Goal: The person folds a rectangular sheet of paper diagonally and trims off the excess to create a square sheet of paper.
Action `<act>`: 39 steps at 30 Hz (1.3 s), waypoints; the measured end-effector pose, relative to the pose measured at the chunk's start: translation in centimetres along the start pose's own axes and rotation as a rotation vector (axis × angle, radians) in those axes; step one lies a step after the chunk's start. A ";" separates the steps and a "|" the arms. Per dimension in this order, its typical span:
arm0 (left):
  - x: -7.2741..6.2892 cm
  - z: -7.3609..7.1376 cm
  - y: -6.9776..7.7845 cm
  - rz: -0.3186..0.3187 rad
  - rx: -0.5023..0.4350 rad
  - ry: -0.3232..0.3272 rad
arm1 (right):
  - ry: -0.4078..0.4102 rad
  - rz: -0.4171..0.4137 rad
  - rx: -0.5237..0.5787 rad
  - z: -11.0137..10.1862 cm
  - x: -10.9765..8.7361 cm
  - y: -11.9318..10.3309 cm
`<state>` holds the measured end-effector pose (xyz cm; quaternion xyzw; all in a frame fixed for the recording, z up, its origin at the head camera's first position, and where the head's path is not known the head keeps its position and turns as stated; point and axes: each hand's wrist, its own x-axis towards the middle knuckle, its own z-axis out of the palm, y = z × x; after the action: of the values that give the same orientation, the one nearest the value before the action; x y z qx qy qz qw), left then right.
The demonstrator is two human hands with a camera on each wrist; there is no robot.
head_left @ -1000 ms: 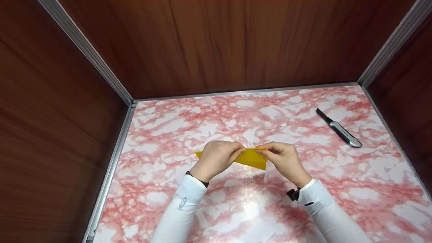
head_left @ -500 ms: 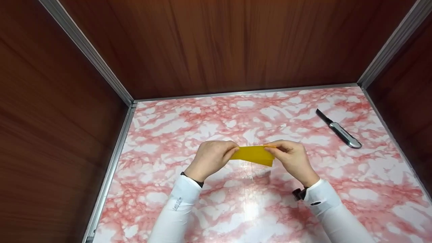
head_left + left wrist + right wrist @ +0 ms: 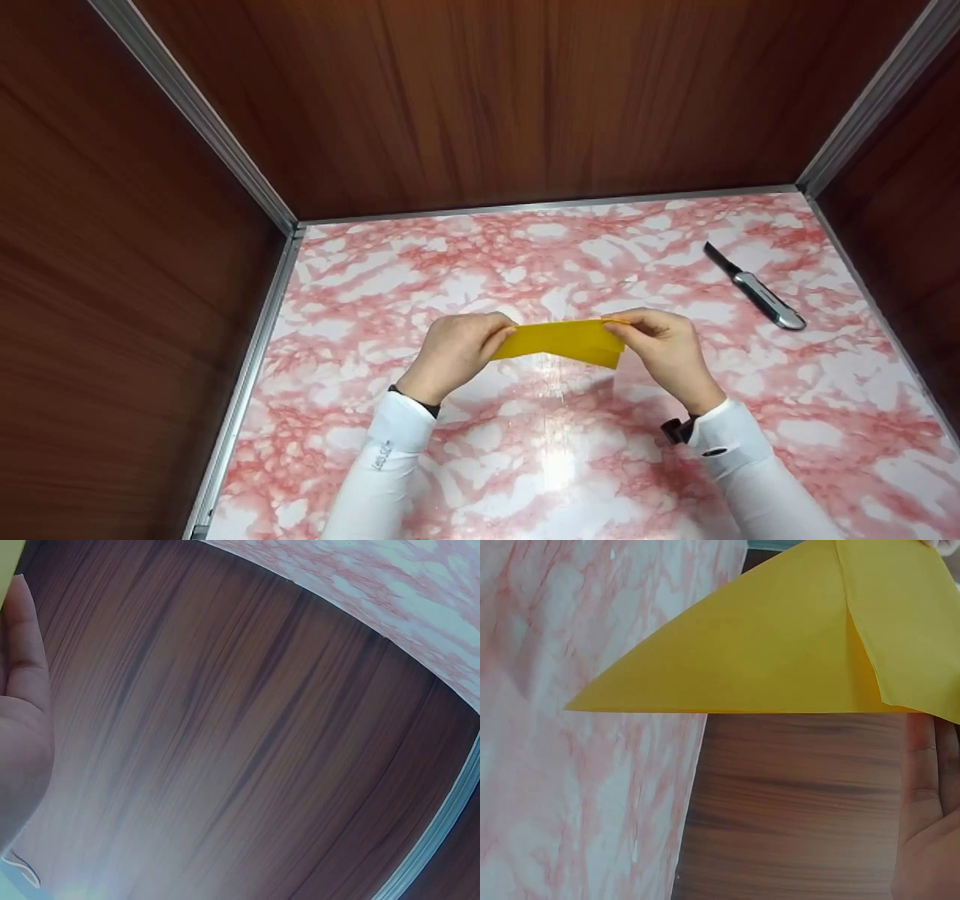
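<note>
A folded sheet of yellow paper (image 3: 562,337) is stretched between my two hands over the table. My left hand (image 3: 459,352) pinches its left part between thumb and fingers. With thumb and fingertips, my right hand (image 3: 667,349) grips the upper right edge. The lower right corner of the paper hangs down below that grip. From the right wrist view, the yellow paper (image 3: 757,645) shows a long pointed end and a folded-over flap near the fingers (image 3: 922,765). Only a sliver of the paper appears beside the left hand (image 3: 26,712) in the left wrist view.
A utility knife (image 3: 757,292) with its black blade out lies at the right of the red-and-white marbled table (image 3: 420,465). Brown wood-grain panels (image 3: 480,105) with grey metal edging stand behind and at both sides.
Both hands have moved apart, the left one to the left and the right one to the right. More of the yellow paper now shows between them. The utility knife stays in place.
</note>
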<state>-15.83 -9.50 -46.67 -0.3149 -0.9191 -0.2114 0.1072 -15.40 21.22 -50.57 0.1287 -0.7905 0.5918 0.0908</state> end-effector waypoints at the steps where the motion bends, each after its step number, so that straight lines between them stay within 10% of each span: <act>1: -0.1 0.0 -0.1 -0.003 -0.001 0.000 | 0.004 -0.003 -0.001 -0.1 0.0 0.0; 39: -1.2 -1.0 -1.7 -0.195 -0.215 0.124 | 0.053 0.128 -0.012 -2.2 -0.1 0.7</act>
<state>-15.89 -11.77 -46.65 -0.2201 -0.9090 -0.3370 0.1081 -15.52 23.54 -50.64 0.0615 -0.7980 0.5949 0.0744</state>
